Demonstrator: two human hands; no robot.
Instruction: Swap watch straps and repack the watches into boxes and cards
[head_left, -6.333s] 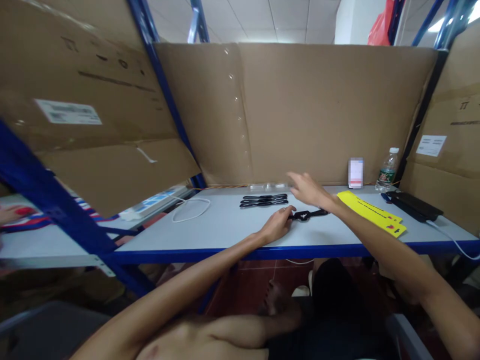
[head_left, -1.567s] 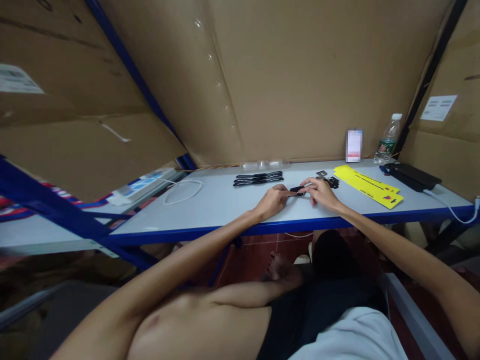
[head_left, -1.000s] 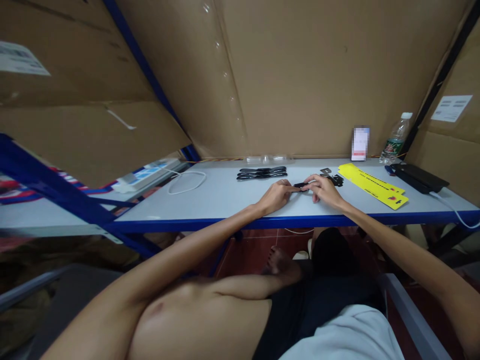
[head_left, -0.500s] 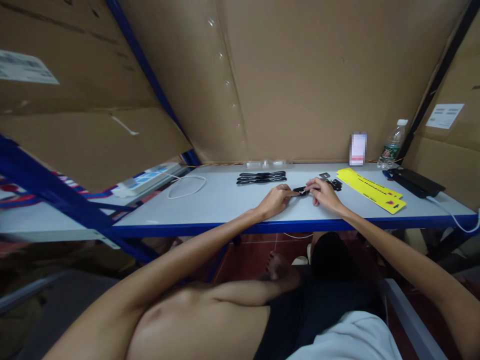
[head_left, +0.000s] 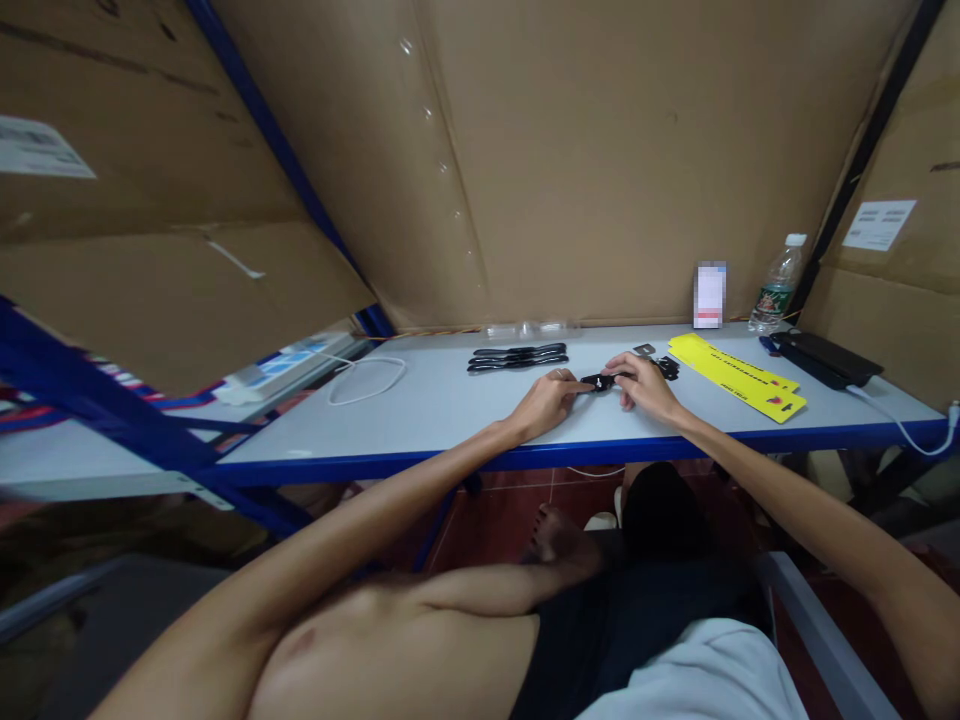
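A small black part [head_left: 598,383], too small to name exactly, lies between my hands just over the table. My left hand [head_left: 551,402] pinches its left end between thumb and fingers. From the other side my right hand [head_left: 643,388] closes its fingertips on the right end. Beside the right fingers is a cluster of black pieces [head_left: 666,369], partly hidden by that hand. A small grey flat piece [head_left: 643,350] lies behind it. To the left, several long black glossy strips [head_left: 517,359] rest in a stack.
Yellow printed cards [head_left: 731,375] lie right of my hands. Farther right are a black flat case [head_left: 825,360] with a white cable, a water bottle [head_left: 776,290] and an upright phone [head_left: 709,296]. A white cable loop [head_left: 367,382] and power strip [head_left: 274,375] are left. Cardboard [head_left: 570,170] stands behind.
The view has shifted slightly. Both hands stay on the black part; my right fingers have changed position a little against it.
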